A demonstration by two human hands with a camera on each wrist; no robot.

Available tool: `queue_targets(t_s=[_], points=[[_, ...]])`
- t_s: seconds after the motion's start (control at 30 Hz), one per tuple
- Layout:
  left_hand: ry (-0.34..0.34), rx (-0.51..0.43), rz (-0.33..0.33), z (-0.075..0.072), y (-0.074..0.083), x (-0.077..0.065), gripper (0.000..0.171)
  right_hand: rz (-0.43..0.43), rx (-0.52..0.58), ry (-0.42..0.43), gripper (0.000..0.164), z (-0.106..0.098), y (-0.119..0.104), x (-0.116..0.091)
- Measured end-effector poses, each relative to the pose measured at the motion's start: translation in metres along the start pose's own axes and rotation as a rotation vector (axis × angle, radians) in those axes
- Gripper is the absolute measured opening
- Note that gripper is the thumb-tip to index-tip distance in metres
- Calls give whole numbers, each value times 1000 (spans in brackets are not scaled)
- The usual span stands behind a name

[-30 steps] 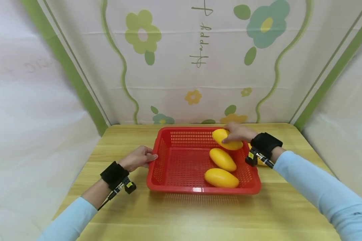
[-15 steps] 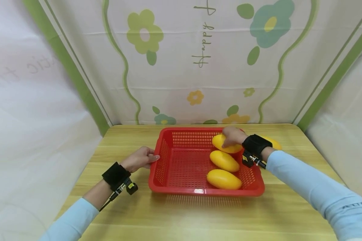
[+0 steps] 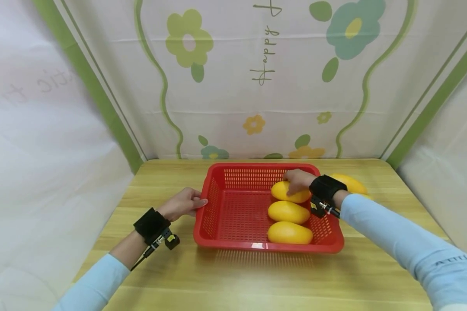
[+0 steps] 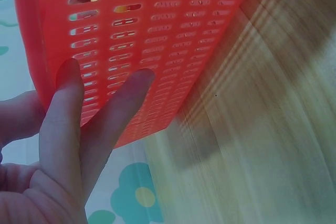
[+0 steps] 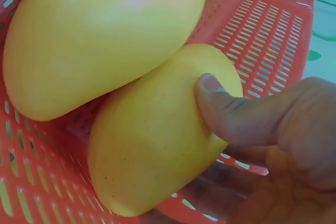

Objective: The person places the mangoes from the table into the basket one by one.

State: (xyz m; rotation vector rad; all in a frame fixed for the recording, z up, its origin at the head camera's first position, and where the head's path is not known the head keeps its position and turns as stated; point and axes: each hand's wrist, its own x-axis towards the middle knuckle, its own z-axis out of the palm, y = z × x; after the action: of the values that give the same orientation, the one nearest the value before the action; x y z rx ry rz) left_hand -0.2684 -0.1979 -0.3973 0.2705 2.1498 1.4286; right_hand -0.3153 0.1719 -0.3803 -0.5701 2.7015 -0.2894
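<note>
A red plastic basket [image 3: 245, 216] with slotted walls stands on the wooden table. My left hand [image 3: 183, 204] pinches its left rim, thumb over the edge and fingers [image 4: 113, 111] against the outer wall. Inside the basket's right side, my right hand [image 3: 299, 180] holds a yellow mango [image 5: 152, 135] by its far end, with the thumb [image 5: 233, 111] on top and the other fingers partly hidden beneath it. A second mango [image 3: 289, 212] lies right beside the held one, and a third mango [image 3: 290, 233] is nearest the front wall; the three lie in a row.
On the table [image 3: 233, 285] right of the basket lies another mango [image 3: 348, 183], with a bit more yellow showing at its lower edge, partly behind the right wrist strap [image 3: 327, 188]. A flower-printed cloth [image 3: 225, 99] hangs behind the table.
The right hand has lowered the mango from the basket's back right rim down into the basket, beside the other two. Those two have turned more sideways. The left hand keeps its hold on the rim.
</note>
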Motion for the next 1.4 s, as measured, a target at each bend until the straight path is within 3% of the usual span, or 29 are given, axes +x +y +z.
queue_targets(t_s=[0.27, 0.47, 0.63, 0.97, 1.17, 1.4], points=[[-25, -31, 4, 3, -6, -2, 32, -21, -13, -56, 35, 2, 4, 2], [-29, -35, 18, 3, -10, -5, 31, -80, -7, -58, 41, -13, 5, -14], [-28, -37, 13, 3, -12, -6, 32, -114, 90, -52, 41, -23, 13, -34], [-24, -25, 13, 0, -4, -1, 32, -151, 288, -24, 44, -37, 47, -73], [-22, -22, 19, -1, -2, 3, 32, -160, 272, -1, 46, -38, 72, -93], [4, -25, 6, -2, 0, 1, 31, -223, 210, 7, 35, -36, 101, -96]])
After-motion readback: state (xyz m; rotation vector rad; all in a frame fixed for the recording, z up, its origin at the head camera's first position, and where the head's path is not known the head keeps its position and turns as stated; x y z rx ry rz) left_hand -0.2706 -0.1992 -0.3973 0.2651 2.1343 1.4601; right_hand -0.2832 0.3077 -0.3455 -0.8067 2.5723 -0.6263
